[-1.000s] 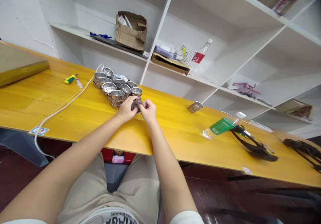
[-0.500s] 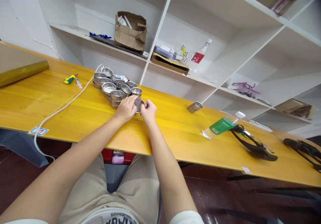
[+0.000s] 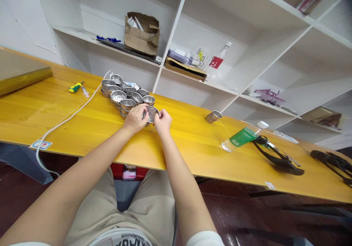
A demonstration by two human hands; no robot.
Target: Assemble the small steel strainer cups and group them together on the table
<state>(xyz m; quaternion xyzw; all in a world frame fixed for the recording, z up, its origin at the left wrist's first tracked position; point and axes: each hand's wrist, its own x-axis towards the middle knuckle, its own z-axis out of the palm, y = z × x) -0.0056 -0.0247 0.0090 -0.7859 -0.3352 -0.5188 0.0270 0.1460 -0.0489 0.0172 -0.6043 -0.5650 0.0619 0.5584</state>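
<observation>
Between my two hands is a round metal strainer cup (image 3: 153,114) with small holes in its bottom, tilted so its inside faces me. My left hand (image 3: 136,118) has its fingers closed on the cup's left rim. The thumb and bent fingers of my right hand (image 3: 163,121) pinch its right edge. A thin wire loop shows below the cup. Just beyond my left hand stand several more perforated metal cups (image 3: 118,96), packed together and partly stacked. My left fingers hide part of the nearest stack.
A small stack of cups (image 3: 213,116), a green-labelled bottle (image 3: 243,137) lying tilted and a black strapped headset (image 3: 277,159) are to the right. A screwdriver (image 3: 74,87) and white cable (image 3: 72,119) lie left. White shelves (image 3: 176,25) stand behind the yellow table (image 3: 104,128).
My left fingers have shifted slightly on the cup's rim, and more of the cup's inside shows. Both hands stay on the cup; the view has moved only slightly.
</observation>
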